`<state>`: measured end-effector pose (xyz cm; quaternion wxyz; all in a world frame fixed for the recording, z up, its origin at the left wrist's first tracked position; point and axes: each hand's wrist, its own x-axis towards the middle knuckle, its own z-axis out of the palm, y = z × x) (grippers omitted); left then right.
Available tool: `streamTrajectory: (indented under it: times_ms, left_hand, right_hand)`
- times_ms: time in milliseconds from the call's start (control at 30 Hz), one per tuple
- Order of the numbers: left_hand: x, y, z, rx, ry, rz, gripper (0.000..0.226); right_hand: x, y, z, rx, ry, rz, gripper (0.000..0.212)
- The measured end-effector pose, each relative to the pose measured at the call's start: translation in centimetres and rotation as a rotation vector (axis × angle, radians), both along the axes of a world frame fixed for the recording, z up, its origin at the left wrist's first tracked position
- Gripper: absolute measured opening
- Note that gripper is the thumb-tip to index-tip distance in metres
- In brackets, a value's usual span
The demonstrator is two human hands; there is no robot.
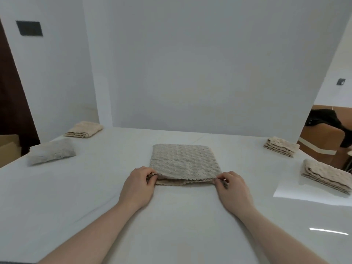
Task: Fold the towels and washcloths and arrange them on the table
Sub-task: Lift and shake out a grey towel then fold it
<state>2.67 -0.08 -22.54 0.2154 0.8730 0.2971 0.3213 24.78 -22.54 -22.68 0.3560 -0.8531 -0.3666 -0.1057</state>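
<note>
Your left hand (137, 184) and right hand (231, 187) each pinch a near corner of the beige towel (183, 161), fingers curled on its edge. It lies folded flat mid-desk (171, 216). Four folded cloths sit well apart: two far left (84, 129) (51, 154), two far right (281, 146) (326, 178).

A glossy white table (171, 225) is catching streaks of light. Plain white walls (190, 63) are standing behind it, one carrying a dark panel (29, 28). A brown door (11, 92) is showing left; cardboard boxes (323, 147) are sitting right.
</note>
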Motion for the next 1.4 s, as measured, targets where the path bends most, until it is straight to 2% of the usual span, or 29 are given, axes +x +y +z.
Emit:
streamTrajectory:
  times_ms: [233,300,433,533,667,800,900,1000,1100,1167,1233,1400]
  left_hand:
    - [0.0,-0.5,0.3,0.031,-0.012,0.010,0.009]
    - [0.0,-0.6,0.4,0.007,-0.021,-0.006,0.008]
    - [-0.4,-1.1,0.7,-0.012,-0.017,-0.037,0.021]
    - [-0.7,-1.4,1.1,-0.012,0.000,-0.043,0.023]
    - [-0.6,-1.5,2.5,-0.006,0.041,-0.054,0.014]
    - [0.5,-0.1,5.6,0.054,0.020,-0.042,0.012]
    - [1.6,0.3,7.6,0.079,0.027,-0.041,0.014]
    - [2.7,0.4,9.3,0.015,-0.008,-0.043,0.019]
    - [3.5,0.5,11.5,-0.033,-0.054,-0.041,0.020]
    - [3.9,0.3,13.4,-0.043,-0.087,-0.023,0.018]
    - [4.2,-0.1,15.3,-0.034,-0.119,-0.001,0.016]
    - [3.0,-1.8,19.6,0.016,-0.176,0.026,0.017]
  right_hand:
    - [0.2,-0.3,-0.2,0.074,-0.048,-0.001,0.005]
    - [0.4,-0.3,-0.3,0.102,-0.057,0.014,0.011]
    - [0.2,-0.4,-0.1,0.100,-0.065,0.039,0.029]
    - [-0.6,-0.4,0.6,0.028,-0.015,0.046,0.026]
    - [-0.9,-0.4,0.6,-0.055,-0.005,0.042,0.022]
    - [-0.7,-0.4,0.5,0.003,-0.020,0.026,0.007]
    - [-0.6,-0.4,1.0,0.079,0.005,0.033,0.011]
    - [-0.5,-0.5,1.7,0.101,0.070,0.041,0.020]
    - [-0.1,-0.2,3.3,0.089,0.094,0.048,0.023]
    - [0.2,0.1,5.3,0.099,0.091,0.042,0.017]
    - [0.6,0.4,7.6,0.125,0.082,0.021,0.012]
    - [0.1,-0.5,13.3,0.225,0.023,-0.011,0.017]
